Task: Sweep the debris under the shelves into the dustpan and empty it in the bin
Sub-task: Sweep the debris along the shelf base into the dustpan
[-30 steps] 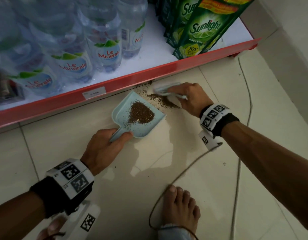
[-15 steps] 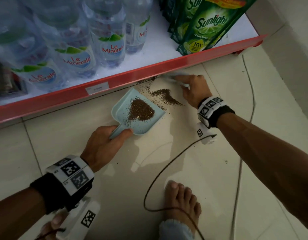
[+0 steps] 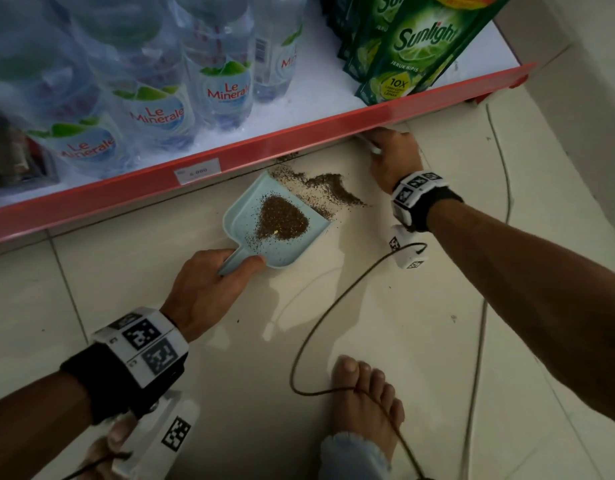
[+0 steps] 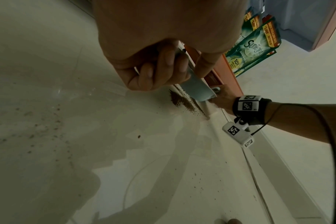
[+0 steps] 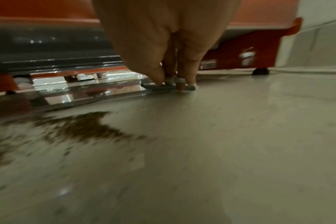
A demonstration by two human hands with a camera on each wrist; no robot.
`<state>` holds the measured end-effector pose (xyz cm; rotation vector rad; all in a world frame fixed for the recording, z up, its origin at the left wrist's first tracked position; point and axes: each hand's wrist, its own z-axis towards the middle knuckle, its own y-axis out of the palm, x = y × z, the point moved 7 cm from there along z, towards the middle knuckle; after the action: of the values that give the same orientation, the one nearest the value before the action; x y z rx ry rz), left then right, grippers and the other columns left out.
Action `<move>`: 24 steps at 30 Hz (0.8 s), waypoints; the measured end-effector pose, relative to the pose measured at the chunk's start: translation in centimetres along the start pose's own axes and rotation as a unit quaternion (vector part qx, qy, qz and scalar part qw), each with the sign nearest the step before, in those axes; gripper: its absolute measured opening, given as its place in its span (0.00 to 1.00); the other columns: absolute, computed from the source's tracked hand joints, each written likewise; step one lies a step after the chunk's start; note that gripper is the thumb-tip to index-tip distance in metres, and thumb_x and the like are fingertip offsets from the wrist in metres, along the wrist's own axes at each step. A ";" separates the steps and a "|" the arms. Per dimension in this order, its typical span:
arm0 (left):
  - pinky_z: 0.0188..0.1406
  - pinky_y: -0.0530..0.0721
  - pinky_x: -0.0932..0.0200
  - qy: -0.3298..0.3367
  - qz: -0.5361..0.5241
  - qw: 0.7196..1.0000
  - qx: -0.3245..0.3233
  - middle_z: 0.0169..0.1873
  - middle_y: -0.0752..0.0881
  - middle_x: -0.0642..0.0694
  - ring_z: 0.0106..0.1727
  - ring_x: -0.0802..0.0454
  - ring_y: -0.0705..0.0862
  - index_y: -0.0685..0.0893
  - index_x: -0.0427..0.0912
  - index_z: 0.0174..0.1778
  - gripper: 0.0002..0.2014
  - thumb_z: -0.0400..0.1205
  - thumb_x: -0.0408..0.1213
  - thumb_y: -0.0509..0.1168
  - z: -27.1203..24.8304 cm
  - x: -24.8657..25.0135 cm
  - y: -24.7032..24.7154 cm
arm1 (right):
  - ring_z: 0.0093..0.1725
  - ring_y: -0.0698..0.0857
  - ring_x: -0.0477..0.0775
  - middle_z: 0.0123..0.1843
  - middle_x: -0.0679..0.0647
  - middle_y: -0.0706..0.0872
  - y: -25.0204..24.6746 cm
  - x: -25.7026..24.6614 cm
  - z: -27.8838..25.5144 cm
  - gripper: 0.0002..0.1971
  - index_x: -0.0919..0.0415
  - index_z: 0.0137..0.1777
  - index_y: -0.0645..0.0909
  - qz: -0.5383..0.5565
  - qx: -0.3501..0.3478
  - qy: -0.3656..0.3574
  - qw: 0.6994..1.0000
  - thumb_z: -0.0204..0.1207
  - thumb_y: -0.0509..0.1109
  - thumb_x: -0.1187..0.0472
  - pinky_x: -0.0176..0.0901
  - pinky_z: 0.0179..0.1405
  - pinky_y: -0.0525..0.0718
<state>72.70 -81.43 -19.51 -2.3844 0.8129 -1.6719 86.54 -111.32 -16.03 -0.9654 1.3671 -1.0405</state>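
A pale blue dustpan (image 3: pixel 244 216) lies on the tiled floor with its mouth toward the red shelf edge (image 3: pixel 264 148). A brown heap of debris (image 3: pixel 282 220) sits inside it. More debris (image 3: pixel 328 190) is spread on the floor just off its lip, also seen in the right wrist view (image 5: pixel 82 128). My left hand (image 3: pixel 229 271) grips the dustpan handle (image 4: pixel 197 88). My right hand (image 3: pixel 390 157) holds a small brush (image 3: pixel 370 147) at the shelf's edge. The brush (image 5: pixel 169 87) lies low on the floor, and its head is hidden under the shelf in the head view.
Water bottles (image 3: pixel 226 88) and green Sunlight pouches (image 3: pixel 413 46) stand on the shelf. A dark cable (image 3: pixel 333 299) loops over the floor to a bare foot (image 3: pixel 364 396). A thin white cord (image 3: pixel 503 168) runs by the right wall. A shelf foot (image 5: pixel 260 71) stands at the right.
My right hand has carried the brush off the floor debris, up and right to the shelf edge, with its head now under the shelf. The dustpan and left hand have stayed put.
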 end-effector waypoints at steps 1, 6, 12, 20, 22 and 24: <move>0.29 0.69 0.56 0.000 -0.001 1.000 -0.002 0.16 0.71 0.55 0.22 0.54 0.69 0.71 0.45 0.23 0.23 0.81 0.52 0.67 0.0 0.0 0.1 | 0.61 0.87 0.65 0.64 0.60 0.89 0.5 -1.2 -0.1 0.24 0.55 0.70 0.84 0.015 -0.007 -0.029 0.999 0.78 0.62 0.73 0.48 0.68 0.82; 0.31 0.70 0.55 -0.032 -0.014 0.999 0.004 0.16 0.71 0.56 0.24 0.52 0.70 0.72 0.45 0.23 0.23 0.80 0.53 0.68 -0.4 -1.0 -0.1 | 0.67 0.86 0.56 0.68 0.55 0.86 1.9 -7.1 -1.8 0.22 0.58 0.70 0.83 0.095 -0.063 -0.157 0.981 0.79 0.63 0.74 0.52 0.71 0.82; 0.30 0.70 0.56 -0.050 -0.002 0.999 0.016 0.15 0.71 0.55 0.23 0.53 0.69 0.72 0.45 0.24 0.23 0.80 0.53 0.68 -1.0 -2.1 -1.0 | 0.43 0.92 0.56 0.58 0.56 0.92 -0.1 -7.5 -5.7 0.17 0.59 0.67 0.85 0.120 -0.100 -0.225 0.962 0.80 0.67 0.66 0.47 0.49 0.90; 0.31 0.68 0.55 -0.041 0.007 0.999 0.018 0.16 0.69 0.55 0.24 0.51 0.69 0.71 0.46 0.23 0.23 0.81 0.52 0.68 -1.0 -1.8 -0.7 | 0.42 0.87 0.70 0.47 0.65 0.92 -1.7 -3.8 -2.4 0.20 0.58 0.63 0.87 0.019 0.007 -0.055 0.998 0.76 0.61 0.70 0.55 0.49 0.87; 0.30 0.68 0.56 -0.034 0.014 0.999 0.017 0.16 0.69 0.55 0.23 0.52 0.68 0.71 0.45 0.23 0.23 0.81 0.52 0.67 -1.0 -1.6 -0.6 | 0.50 0.88 0.69 0.53 0.65 0.91 -0.2 -4.8 -1.4 0.19 0.62 0.61 0.87 -0.003 -0.036 -0.053 0.998 0.77 0.60 0.71 0.54 0.54 0.86; 0.29 0.69 0.56 -0.034 0.022 0.999 0.021 0.16 0.69 0.55 0.23 0.52 0.68 0.71 0.45 0.24 0.23 0.81 0.52 0.67 -1.2 -1.7 -0.7 | 0.59 0.88 0.62 0.63 0.59 0.89 1.3 -7.3 -2.0 0.21 0.58 0.68 0.85 0.019 -0.100 -0.108 0.989 0.79 0.61 0.72 0.53 0.62 0.86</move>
<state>71.47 -79.77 -20.15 -2.3637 0.8049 -1.5668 84.99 -103.85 -15.29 -1.1599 1.3205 -0.7552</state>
